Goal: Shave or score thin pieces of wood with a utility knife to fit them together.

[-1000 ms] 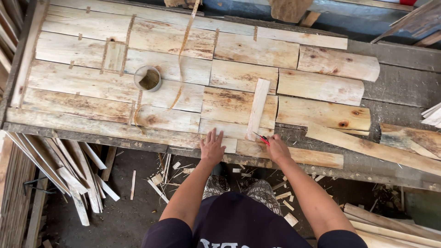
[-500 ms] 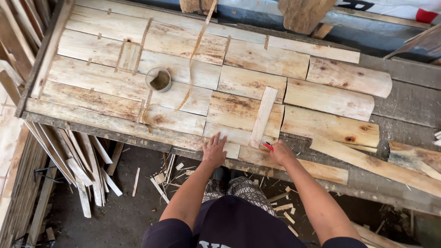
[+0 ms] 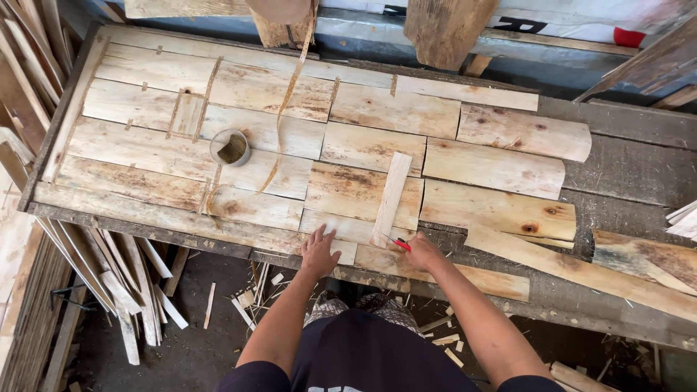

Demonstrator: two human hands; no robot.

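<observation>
My left hand [image 3: 319, 252] lies flat with fingers spread on a pale wooden board [image 3: 330, 231] near the front edge of the workbench [image 3: 632, 170]. Just to its right, my right hand [image 3: 423, 252] is closed around a small red-handled tool [image 3: 400, 244] whose tip touches the lower end of a narrow wooden slat [image 3: 390, 197]. The slat lies nearly upright across the other boards. Many flat, rough-cut boards cover the bench top side by side.
A small round tin [image 3: 231, 147] stands on the boards at left. A thin curled wood strip [image 3: 289, 101] runs down from the back. A long angled plank [image 3: 581, 272] lies at right. Thin slats [image 3: 109, 279] lean below the bench, with offcuts on the floor.
The view has shifted down and to the right. Both hands stay at the bench's front edge, the left hand sliding slightly on the board; the right stays at the slat's lower end.
</observation>
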